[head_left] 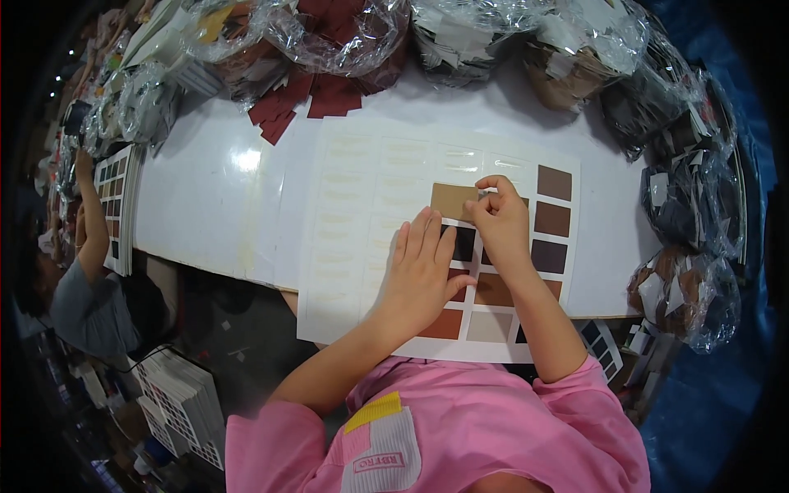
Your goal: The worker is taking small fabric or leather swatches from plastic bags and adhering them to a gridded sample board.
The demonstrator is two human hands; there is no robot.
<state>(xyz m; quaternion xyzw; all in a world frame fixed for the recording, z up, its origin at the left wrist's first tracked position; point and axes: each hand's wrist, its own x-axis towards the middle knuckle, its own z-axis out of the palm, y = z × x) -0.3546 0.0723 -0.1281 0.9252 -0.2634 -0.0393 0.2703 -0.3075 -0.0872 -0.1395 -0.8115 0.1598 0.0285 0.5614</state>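
Note:
A white sample card (345, 287) lies on the table, with several coloured swatches fixed in rows on its right part. Flat on the card rests my left hand (419, 275), fingers stretched out and thumb spread, holding nothing. Its fingertips are just below a tan swatch (451, 200) in the upper row. My right hand (503, 226) is closed in a pinch at that swatch's right edge. Something small and greyish shows between its fingers, too hidden to name. Dark, red-brown, orange-brown and pale grey (491, 326) swatches show around both hands.
Clear plastic bags of cut swatches (567, 70) line the table's far and right edges. Loose dark red swatches (335, 97) lie at the back. At left, a co-worker's arm (93, 214) reaches by a stack of sample cards (121, 209). More cards (185, 403) are stacked lower left.

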